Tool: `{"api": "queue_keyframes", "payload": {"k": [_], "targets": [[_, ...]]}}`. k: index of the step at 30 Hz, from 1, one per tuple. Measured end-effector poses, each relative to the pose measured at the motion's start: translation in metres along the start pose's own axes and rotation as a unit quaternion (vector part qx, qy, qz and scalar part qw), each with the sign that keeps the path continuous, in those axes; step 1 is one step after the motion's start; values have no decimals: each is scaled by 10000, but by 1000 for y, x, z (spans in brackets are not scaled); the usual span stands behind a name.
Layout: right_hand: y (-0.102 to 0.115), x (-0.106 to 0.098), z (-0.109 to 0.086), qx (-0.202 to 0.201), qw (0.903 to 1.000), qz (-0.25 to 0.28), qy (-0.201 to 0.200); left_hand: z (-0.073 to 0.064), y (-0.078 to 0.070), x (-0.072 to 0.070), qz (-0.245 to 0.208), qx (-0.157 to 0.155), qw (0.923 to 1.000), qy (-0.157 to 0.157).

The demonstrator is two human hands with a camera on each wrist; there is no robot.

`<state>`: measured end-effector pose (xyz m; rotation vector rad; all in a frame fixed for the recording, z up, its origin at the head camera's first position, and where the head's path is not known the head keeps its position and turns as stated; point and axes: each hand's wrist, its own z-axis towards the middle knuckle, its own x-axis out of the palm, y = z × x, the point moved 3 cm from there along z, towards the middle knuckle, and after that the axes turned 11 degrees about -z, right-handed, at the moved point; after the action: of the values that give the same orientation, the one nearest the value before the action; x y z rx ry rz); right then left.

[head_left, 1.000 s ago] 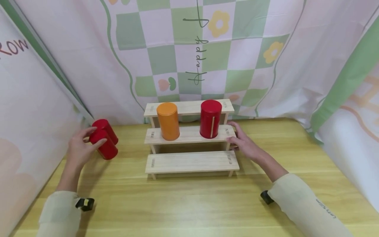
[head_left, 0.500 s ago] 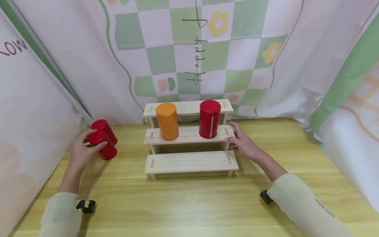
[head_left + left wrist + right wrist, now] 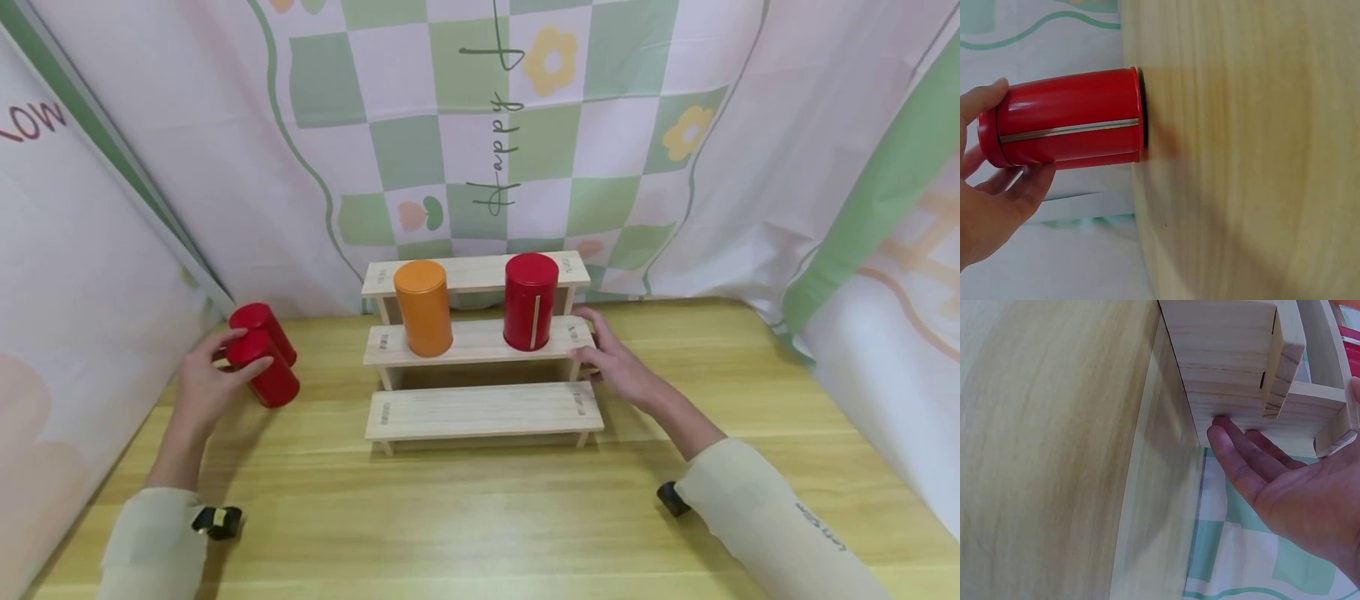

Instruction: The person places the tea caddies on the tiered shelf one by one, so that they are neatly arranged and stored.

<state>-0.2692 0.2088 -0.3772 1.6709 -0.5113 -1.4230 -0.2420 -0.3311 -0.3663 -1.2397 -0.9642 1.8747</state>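
My left hand (image 3: 206,379) grips the upper part of a red canister (image 3: 264,369), thumb on one side and fingers on the other. In the left wrist view this canister (image 3: 1072,119) shows a pale vertical strip, with its base right at the table. A second red canister (image 3: 264,323) stands close behind it, partly hidden. My right hand (image 3: 618,362) holds the right end of a three-step wooden display stand (image 3: 483,410); in the right wrist view its fingers (image 3: 1235,459) lie along the side panel. An orange canister (image 3: 423,308) and a red striped canister (image 3: 530,304) stand on the middle step.
The stand rests on a wood-grain table (image 3: 480,525). Behind it hangs a printed cloth (image 3: 480,142) with checks and flowers, and more cloth (image 3: 90,250) closes off the left side. The table's far edge meets the back cloth.
My left hand has closed in more snugly round the front red canister, which has shifted slightly to the right. My right hand and the stand have stayed in place.
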Motion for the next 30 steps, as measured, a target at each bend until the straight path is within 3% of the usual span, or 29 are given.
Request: {"api": "queue_keyframes", "payload": {"k": [13, 22, 30], "targets": [[-1, 0, 1, -56, 9999, 88, -2, 0, -15, 6, 59, 75, 10000, -22], [-1, 0, 0, -63, 9999, 123, 21, 0, -21, 11, 150, 480, 9987, 65], [-1, 0, 0, -48, 10000, 59, 3, 0, -29, 15, -132, 506, 9985, 171]]}}
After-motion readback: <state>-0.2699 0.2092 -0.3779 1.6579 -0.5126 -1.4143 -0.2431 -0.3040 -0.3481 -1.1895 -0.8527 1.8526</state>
